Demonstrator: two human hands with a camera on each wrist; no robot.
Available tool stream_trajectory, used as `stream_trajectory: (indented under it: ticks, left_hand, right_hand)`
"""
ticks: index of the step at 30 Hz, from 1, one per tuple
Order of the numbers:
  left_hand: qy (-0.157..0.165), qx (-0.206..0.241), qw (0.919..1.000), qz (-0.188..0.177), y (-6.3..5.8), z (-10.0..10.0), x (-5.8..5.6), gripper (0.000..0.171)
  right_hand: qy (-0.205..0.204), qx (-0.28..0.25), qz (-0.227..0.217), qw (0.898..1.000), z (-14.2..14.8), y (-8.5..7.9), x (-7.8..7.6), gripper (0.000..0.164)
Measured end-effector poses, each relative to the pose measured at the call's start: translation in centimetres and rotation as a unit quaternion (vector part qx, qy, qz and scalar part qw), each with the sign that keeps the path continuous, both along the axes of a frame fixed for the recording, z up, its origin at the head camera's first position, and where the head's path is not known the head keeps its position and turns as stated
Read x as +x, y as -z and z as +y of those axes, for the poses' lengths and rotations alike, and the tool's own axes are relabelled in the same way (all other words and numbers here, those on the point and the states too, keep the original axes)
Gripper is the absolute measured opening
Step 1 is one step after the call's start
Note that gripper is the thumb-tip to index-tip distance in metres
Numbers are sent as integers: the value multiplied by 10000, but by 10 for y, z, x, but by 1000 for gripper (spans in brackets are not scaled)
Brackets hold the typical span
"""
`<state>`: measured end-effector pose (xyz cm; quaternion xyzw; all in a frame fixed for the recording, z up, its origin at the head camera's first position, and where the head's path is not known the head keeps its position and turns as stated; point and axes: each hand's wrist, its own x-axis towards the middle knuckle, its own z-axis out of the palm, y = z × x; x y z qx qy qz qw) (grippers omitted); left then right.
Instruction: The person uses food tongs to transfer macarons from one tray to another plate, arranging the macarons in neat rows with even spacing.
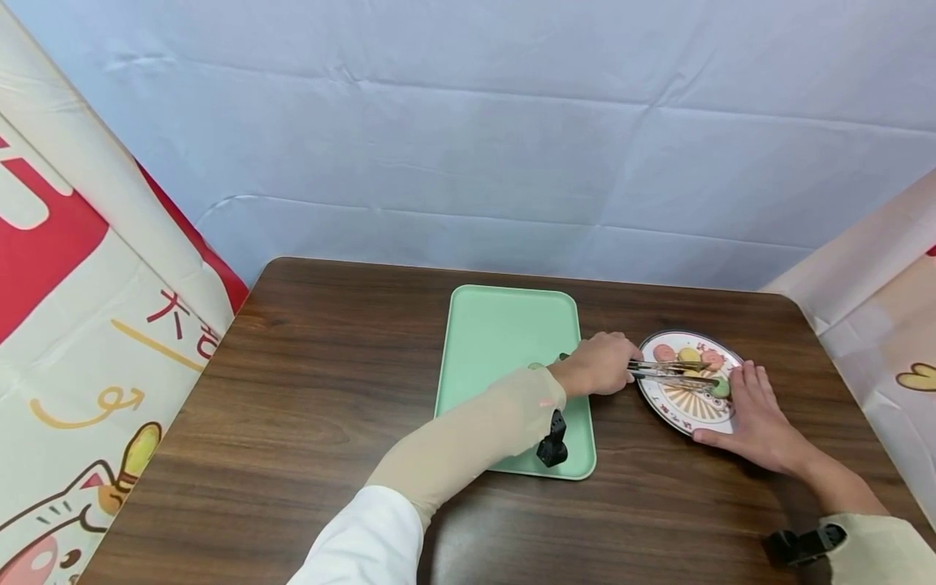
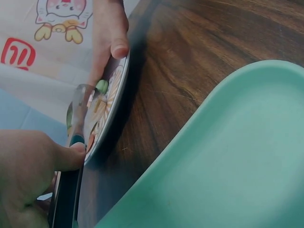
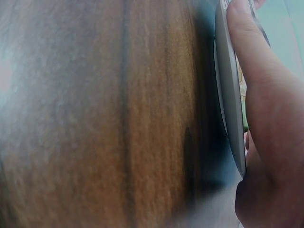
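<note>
My left hand (image 1: 603, 363) grips a pair of metal tongs (image 1: 665, 375) with dark handles (image 2: 66, 197). The tongs reach over a round patterned plate (image 1: 676, 414), their tips by a green macaron (image 1: 720, 387); whether they pinch it I cannot tell. Pink (image 1: 664, 353) and yellow macarons (image 1: 689, 354) lie on the plate's far side. My right hand (image 1: 760, 418) rests on the plate's right rim, fingers extended and thumb along the near edge. Under my left forearm is a light green tray (image 1: 512, 321); a small green round thing (image 1: 536, 366) on it is mostly hidden by my sleeve.
The dark wooden table (image 1: 329, 366) extends to the left of the tray and in front of it. A pale blue cloth (image 1: 468, 138) hangs behind its far edge. Printed cloths hang on the left (image 1: 95, 366) and right (image 1: 885, 325).
</note>
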<state>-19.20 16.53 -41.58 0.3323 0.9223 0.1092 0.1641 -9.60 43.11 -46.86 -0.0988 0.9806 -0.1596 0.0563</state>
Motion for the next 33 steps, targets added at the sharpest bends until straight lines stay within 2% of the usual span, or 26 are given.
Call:
stream_trajectory:
  ticks: [12, 23, 33]
  left_hand:
    - [77, -7, 9999, -85, 1, 1, 1, 44]
    - [114, 6, 9999, 30, 2, 1, 0, 44]
    - [207, -8, 9997, -122, 3, 1, -1, 47]
  right_hand:
    - [4, 27, -47, 10000, 0, 1, -2, 133]
    - [-32, 14, 34, 10000, 1, 2, -2, 133]
    - [-61, -61, 0, 10000, 3, 1, -1, 133]
